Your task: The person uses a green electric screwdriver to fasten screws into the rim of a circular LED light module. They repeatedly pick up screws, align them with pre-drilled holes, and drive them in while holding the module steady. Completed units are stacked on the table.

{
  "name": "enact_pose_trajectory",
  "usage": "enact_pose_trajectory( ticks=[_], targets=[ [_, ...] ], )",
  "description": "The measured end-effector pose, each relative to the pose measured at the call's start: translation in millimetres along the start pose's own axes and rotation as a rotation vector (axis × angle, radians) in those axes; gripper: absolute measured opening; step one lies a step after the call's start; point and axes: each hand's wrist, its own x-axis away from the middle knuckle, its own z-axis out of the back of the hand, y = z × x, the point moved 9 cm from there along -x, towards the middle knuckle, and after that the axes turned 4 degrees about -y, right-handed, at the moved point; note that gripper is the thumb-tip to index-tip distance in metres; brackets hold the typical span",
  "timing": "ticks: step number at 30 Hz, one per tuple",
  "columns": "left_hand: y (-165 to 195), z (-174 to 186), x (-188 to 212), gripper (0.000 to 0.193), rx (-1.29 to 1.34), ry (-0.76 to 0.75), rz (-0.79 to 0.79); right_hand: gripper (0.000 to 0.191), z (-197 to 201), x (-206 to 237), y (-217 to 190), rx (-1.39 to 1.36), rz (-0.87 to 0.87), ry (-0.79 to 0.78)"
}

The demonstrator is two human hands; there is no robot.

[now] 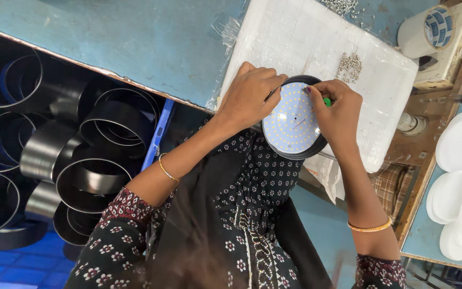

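One round black lamp housing point(295, 119), its white board of small yellow dots facing up, sits at the near edge of a white pad point(316, 48) on the blue desk point(135, 43). The left hand point(249, 96) curls closed on its rim; the right hand point(338, 112) pinches a green-tipped tool point(326, 101) at the opposite rim

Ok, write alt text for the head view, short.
Seen from above, a person's left hand steadies a round black lamp housing with a white dotted LED disc, while the right hand pinches a green-tipped tool at its rim. Black rings fill a crate on the left; white discs lie on the right.
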Motion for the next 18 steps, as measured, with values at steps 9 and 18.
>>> enact_pose_trajectory(
  ticks=[9,18],
  targets=[
    [1.8,1.8,1.0,0.026,0.027,0.015,-0.019,0.008,-7.4,9.9,-20.8,0.135,0.083,0.095],
    [2.9,-1.6,1.4,0.026,-0.017,0.028,-0.054,0.012,-11.8,0.6,10.7,-0.134,-0.128,0.027]
  ],
)
